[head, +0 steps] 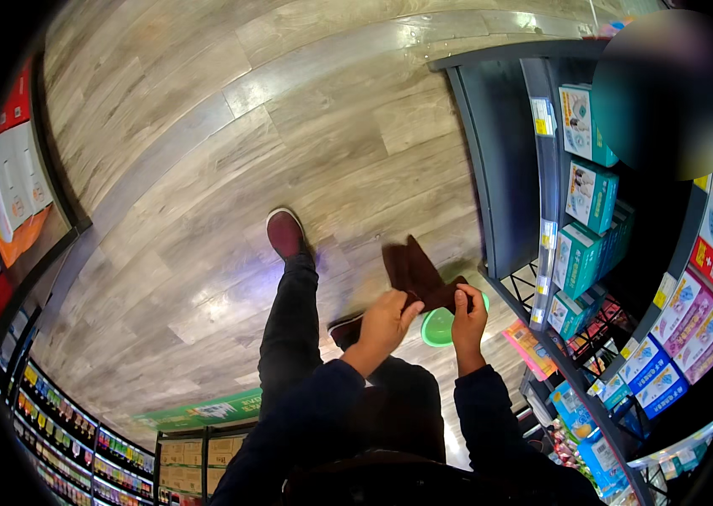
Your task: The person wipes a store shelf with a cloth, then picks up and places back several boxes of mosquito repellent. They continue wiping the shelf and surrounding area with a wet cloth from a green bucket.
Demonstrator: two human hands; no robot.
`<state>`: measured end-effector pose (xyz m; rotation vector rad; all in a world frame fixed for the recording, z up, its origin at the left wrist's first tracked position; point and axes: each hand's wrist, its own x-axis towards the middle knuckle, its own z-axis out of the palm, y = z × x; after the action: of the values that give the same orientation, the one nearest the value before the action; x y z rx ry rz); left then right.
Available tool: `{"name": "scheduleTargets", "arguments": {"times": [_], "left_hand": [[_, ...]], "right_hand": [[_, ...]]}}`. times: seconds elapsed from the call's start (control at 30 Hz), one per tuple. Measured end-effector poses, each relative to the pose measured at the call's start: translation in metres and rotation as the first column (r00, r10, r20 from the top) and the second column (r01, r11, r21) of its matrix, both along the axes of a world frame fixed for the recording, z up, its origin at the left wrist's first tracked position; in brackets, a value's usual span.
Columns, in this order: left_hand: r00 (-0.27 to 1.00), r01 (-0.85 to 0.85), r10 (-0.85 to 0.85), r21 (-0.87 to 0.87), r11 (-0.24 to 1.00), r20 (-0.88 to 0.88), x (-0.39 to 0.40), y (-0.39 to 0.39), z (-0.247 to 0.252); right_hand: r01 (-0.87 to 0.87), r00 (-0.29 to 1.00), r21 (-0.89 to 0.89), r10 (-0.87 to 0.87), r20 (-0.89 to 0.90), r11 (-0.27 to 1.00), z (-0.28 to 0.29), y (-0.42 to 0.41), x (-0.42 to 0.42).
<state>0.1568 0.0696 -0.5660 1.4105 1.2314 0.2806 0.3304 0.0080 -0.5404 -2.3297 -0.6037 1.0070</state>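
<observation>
A dark brown cloth (416, 272) hangs spread between my two hands, above the floor. My left hand (385, 326) grips its left edge between thumb and fingers. At its right corner, my right hand (470, 316) pinches the fabric near the fingertips. Partly hidden behind the cloth and my right hand is a light green plastic basin (437, 327). One maroon shoe (285, 233) is planted ahead on the left, while the other is partly covered by my left hand and leg.
Dark metal shelving (502, 164) with teal boxes (590, 196) curves along the right. Wood-look flooring (331, 158) spreads ahead. Another shelf edge (59, 171) with boxed goods stands at far left. Racks of small packets (65, 430) and stacked cartons (195, 465) are at lower left.
</observation>
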Motion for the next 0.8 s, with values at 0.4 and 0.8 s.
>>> {"name": "scheduleTargets", "arguments": {"times": [0.4,0.8], "left_hand": [[0.848,0.216,0.349,-0.861,0.460,0.399,0.012,0.017,-0.004],[0.977,-0.002,0.147,-0.676,0.737,0.157,-0.043,0.082,0.015]], "right_hand": [[0.664,0.151,-0.274,-0.484,-0.862,0.696,-0.106,-0.007,0.054],[0.275,0.738,-0.238,-0.045,0.674,0.931,-0.306,-0.130,0.338]]}}
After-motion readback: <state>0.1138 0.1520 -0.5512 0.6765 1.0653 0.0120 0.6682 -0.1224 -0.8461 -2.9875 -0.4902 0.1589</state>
